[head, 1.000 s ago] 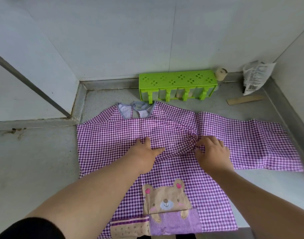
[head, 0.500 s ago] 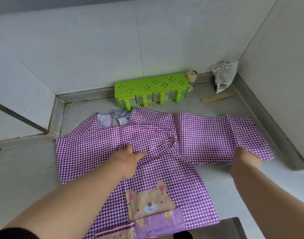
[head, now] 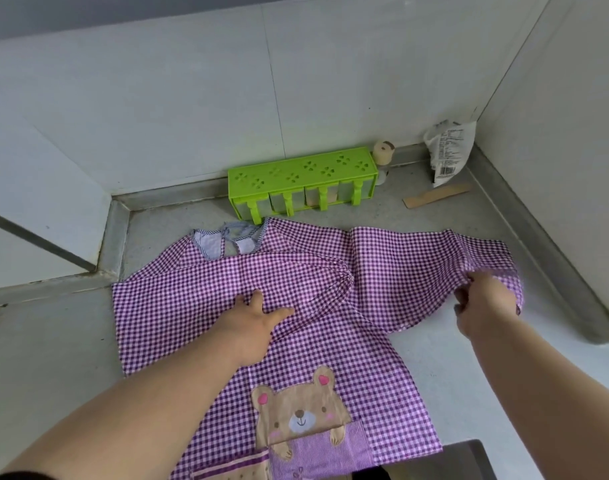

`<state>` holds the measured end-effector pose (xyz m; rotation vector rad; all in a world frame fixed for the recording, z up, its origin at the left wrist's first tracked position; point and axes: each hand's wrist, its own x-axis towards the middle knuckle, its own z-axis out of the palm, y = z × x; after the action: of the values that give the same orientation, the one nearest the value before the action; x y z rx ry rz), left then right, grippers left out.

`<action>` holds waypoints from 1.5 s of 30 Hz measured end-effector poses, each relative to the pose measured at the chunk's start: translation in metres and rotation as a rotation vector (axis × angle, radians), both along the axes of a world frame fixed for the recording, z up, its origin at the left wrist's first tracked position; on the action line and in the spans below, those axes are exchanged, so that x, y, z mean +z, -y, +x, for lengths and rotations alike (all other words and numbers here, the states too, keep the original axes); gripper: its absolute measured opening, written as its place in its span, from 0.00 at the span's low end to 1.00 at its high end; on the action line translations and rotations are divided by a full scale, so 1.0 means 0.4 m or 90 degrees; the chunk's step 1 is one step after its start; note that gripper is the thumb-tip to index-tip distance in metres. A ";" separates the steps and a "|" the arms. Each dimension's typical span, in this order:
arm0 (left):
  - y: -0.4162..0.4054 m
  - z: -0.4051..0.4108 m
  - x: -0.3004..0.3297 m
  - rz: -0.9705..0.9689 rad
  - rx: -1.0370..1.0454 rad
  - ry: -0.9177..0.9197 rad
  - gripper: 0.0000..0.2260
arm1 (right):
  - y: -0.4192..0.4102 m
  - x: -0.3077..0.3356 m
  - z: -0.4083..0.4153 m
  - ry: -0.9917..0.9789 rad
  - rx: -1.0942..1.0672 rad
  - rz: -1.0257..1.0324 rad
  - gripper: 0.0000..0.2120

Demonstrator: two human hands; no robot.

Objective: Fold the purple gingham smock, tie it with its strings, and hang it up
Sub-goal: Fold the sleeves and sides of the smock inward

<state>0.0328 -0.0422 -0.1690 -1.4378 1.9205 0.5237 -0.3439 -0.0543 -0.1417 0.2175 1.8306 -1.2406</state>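
The purple gingham smock [head: 199,306] lies spread flat on the grey countertop [head: 47,341], neck toward the wall, its folded left sleeve running across the chest. At the collar the thin strings [head: 234,229] lie loose in a tangle. Your left hand [head: 253,325] rests palm down on the middle of the smock, fingers straight and spread, pressing the cloth against the counter. Below it, toward you, the bear patch [head: 298,414] sits on the front above a striped pocket. Behind the smock, against the wall, stands a green seasoning rack [head: 301,171], with a small jar [head: 383,155] at its right end. Further right, a flat wooden stick [head: 436,196] and a white printed bag [head: 450,150] lie in the corner. Your right hand [head: 485,303] pinches the end of the right sleeve [head: 417,268], fingers curled around the cloth, lifting that edge off the counter.
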 end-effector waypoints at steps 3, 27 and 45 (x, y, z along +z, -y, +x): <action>-0.002 0.002 0.002 -0.001 0.003 -0.015 0.40 | 0.047 0.108 0.073 -0.130 0.015 -0.109 0.12; -0.131 0.331 -0.016 -0.029 0.556 -0.426 0.08 | -0.021 -0.020 0.613 -0.798 1.312 0.094 0.47; -0.110 0.496 -0.056 -0.299 1.003 -0.545 0.12 | -0.022 -0.034 0.663 -0.859 1.389 0.182 0.66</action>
<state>0.2314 0.0016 -0.1912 -3.3002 0.9302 1.6141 -0.0786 -0.0456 -0.1554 -2.2411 1.5864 0.7370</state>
